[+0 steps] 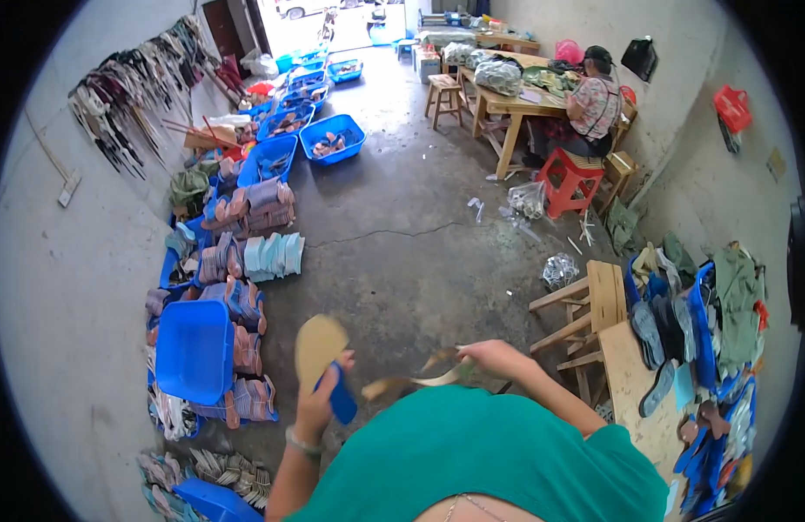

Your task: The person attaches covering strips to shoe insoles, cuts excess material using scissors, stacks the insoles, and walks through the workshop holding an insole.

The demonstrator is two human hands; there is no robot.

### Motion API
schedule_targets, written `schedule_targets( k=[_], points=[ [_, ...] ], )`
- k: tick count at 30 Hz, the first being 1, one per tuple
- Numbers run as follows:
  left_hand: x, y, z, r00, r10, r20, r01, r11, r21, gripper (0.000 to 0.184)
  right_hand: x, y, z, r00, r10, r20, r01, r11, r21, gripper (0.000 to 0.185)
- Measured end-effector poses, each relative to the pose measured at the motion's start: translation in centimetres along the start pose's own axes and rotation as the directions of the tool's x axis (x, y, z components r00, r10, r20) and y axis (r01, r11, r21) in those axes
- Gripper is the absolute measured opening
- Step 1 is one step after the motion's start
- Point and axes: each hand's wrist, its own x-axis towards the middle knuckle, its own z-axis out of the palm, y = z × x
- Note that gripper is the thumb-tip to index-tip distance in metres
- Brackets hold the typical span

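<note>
My left hand [314, 407] is closed around a tan shoe insole [318, 346], held upright with its rounded end up. A blue piece [342, 397] sticks out beside the same hand; whether it is joined to the insole cannot be told. My right hand [498, 358] pinches the end of a thin, curved, pale tan strip [420, 381]. The strip hangs in front of my green shirt and bends toward my left hand, apart from the insole. Part of it is blurred.
Stacks of insoles [272, 257] and blue bins [194, 352] line the left wall. At right stand a wooden bench [633, 383] with grey insoles and a wooden stool [604, 296]. A person [594, 109] sits at a far table on a red stool [571, 183].
</note>
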Motion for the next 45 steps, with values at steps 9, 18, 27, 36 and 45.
schedule_targets(
  k=[9, 18, 27, 36, 45],
  points=[
    [28.2, 1.9, 7.0, 0.8, 0.08, 0.594, -0.216, 0.963, 0.16, 0.033, 11.7, 8.0, -8.4, 0.953, 0.282, 0.113, -0.273, 0.958, -0.091, 0.027],
    [51.3, 2.3, 6.2, 0.943, -0.049, 0.329, 0.024, 0.996, 0.081, 0.03, 37.7, 15.1, -24.9, 0.994, 0.04, 0.1, -0.036, 0.999, -0.04, 0.027],
    [68.7, 3.7, 1.4, 0.953, 0.033, -0.301, -0.04, 0.999, -0.015, 0.031, 57.1, 18.6, -38.6, 0.978, -0.207, -0.032, 0.206, 0.978, -0.04, 0.033],
    [97.3, 2.8, -4.1, 0.937, 0.102, -0.335, -0.155, 0.978, -0.138, 0.03, 72.8, 27.0, -47.4, 0.997, -0.036, -0.068, 0.039, 0.999, 0.035, 0.028],
    [125.0, 5.4, 3.0, 0.95, 0.107, 0.293, -0.115, 0.993, 0.012, 0.032, 85.8, 31.0, -62.1, 0.92, 0.257, -0.297, -0.219, 0.963, 0.155, 0.031]
  ],
)
